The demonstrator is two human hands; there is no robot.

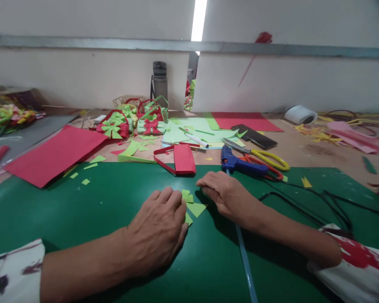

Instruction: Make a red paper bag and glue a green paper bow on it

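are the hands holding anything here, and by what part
Nothing is lifted. The left hand lies flat, pressing the light green folded paper on the green mat at its left edge. The right hand rests beside it; contact unclear.

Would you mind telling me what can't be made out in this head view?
- Green paper: mostly hidden under the left hand.
- Right hand: palm down, so anything beneath is hidden.
- Glue gun: its cord runs off the right edge.
- Red object on the ledge: too small to identify.
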